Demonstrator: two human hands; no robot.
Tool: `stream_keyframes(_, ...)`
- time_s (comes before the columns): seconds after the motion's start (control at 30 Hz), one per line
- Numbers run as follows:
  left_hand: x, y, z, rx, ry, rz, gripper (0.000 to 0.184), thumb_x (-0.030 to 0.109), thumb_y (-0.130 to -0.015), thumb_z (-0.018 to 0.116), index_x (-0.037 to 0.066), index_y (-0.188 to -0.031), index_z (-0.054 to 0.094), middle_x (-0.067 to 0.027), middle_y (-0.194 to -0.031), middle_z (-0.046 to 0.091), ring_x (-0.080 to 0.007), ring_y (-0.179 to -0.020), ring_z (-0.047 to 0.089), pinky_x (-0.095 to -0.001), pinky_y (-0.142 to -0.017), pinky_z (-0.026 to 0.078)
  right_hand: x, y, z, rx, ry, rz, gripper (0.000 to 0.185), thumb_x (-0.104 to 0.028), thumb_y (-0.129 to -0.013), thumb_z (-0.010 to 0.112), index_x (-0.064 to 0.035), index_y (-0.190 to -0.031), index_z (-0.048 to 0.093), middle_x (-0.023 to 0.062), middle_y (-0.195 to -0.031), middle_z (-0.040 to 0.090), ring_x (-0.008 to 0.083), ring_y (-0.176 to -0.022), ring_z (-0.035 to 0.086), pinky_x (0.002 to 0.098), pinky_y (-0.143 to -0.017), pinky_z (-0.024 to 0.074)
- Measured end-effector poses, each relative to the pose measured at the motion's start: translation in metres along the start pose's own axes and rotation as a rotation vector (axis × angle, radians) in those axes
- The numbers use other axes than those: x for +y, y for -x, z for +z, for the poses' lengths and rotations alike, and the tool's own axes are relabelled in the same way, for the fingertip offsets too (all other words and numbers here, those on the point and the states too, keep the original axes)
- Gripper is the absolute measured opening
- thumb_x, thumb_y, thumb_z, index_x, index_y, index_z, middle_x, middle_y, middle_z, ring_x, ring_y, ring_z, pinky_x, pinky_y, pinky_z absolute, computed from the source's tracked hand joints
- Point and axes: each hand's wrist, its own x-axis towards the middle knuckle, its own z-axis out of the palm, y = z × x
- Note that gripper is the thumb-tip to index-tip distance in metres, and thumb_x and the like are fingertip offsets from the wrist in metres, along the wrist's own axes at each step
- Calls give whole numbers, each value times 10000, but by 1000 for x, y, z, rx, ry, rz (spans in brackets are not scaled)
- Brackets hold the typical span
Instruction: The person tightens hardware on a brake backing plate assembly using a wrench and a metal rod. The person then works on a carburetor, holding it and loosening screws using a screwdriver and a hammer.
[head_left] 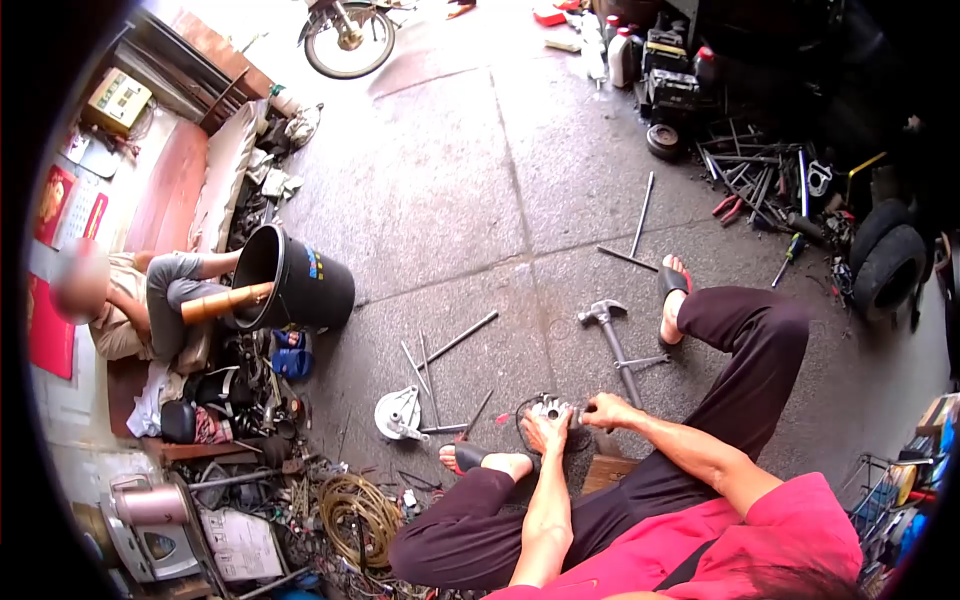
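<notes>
at the far left a seated person [170, 290] is next to a black bucket [320, 285] tipped on its side. right of it, a round silver hub plate [396, 412] lies on the floor, with thin metal rods [462, 340] just beside it. further right, the silver metal part [551, 405] sits low in front of the worker, between the feet. the left hand [544, 432] lies against its near side, fingers stretched toward it and touching it; how tightly they close i can't tell. the right hand [609, 411] is at the part's right side, fingers curled in narrow, nearly fist-like; whatever they pinch is too small to tell. below the hands is a wooden block [607, 471]. a claw hammer [613, 345] lies just above the right hand, and the red pliers [729, 208] and a screwdriver [788, 260] lie well apart, up to the right.
</notes>
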Motion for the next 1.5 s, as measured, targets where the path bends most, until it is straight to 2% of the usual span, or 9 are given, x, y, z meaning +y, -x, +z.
stream_keyframes(0.1,-5,-10,-2,-112,17,-53,1010,595,-527,803,-65,-1201,445,-315,-1210,498,-404,-1144,500,-452,-956,412,6,5,4,54,329,-19,424,-351,-752,648,-13,-1007,663,224,-1050,634,369,-1025,594,434,-880,476)
stream_keyframes(0.2,-33,-39,10,-169,-55,132,973,616,-532,802,-68,-1149,486,-300,-1142,560,-358,-1044,580,-431,-895,458,23,-8,12,88,468,-61,409,-320,-739,655,-20,-1017,658,225,-1058,626,363,-1031,589,436,-870,478)
stream_keyframes(0.23,-39,-59,-2,-447,154,95,965,580,-579,805,-92,-1194,486,-255,-1176,570,-294,-1039,599,-402,-845,489,27,-12,12,117,476,-50,416,-266,-718,652,-23,-1056,642,228,-1070,615,361,-1055,573,435,-890,468)
stream_keyframes(0.3,11,-44,-92,-697,546,-234,613,477,-712,763,-33,-1021,625,-118,-954,661,-175,-843,624,-373,-749,503,47,-16,17,357,447,-209,342,-185,-696,636,-2,-984,649,236,-1019,625,353,-986,600,423,-845,490)
stream_keyframes(0.5,-108,-136,-57,145,26,36,347,272,-682,709,-55,-746,610,-278,-784,641,-436,-719,625,-506,-678,482,30,7,5,409,341,-115,251,-245,-770,626,-3,-831,651,179,-752,663,320,-722,661,428,-651,532)
stream_keyframes(0.63,-144,-157,-47,86,-26,-159,466,75,-651,645,-6,-1092,518,-271,-1146,476,-481,-1018,528,-509,-881,450,32,26,6,154,408,42,250,-256,-781,591,-21,-832,657,159,-730,670,291,-665,671,414,-628,535)
stream_keyframes(1.1,-112,-150,-40,178,-545,137,166,159,-804,590,100,-939,665,-108,-1119,524,-258,-1114,469,-351,-858,431,52,10,25,117,653,-8,270,-232,-741,617,-37,-923,655,207,-939,659,380,-899,638,470,-768,516)
stream_keyframes(1.33,-48,-150,-75,539,-177,329,187,65,-774,511,-11,-941,550,-262,-1206,438,-442,-1134,417,-530,-922,361,31,11,35,191,631,-149,404,-355,-783,637,-28,-1012,583,224,-938,634,398,-916,611,488,-776,498)
stream_keyframes(1.5,22,-118,-106,379,80,390,202,149,-787,609,-27,-883,589,-261,-1065,435,-430,-1037,425,-539,-842,352,-5,19,32,449,323,-383,752,-444,-745,699,-2,-1282,414,239,-1140,513,382,-1054,535,442,-895,446)
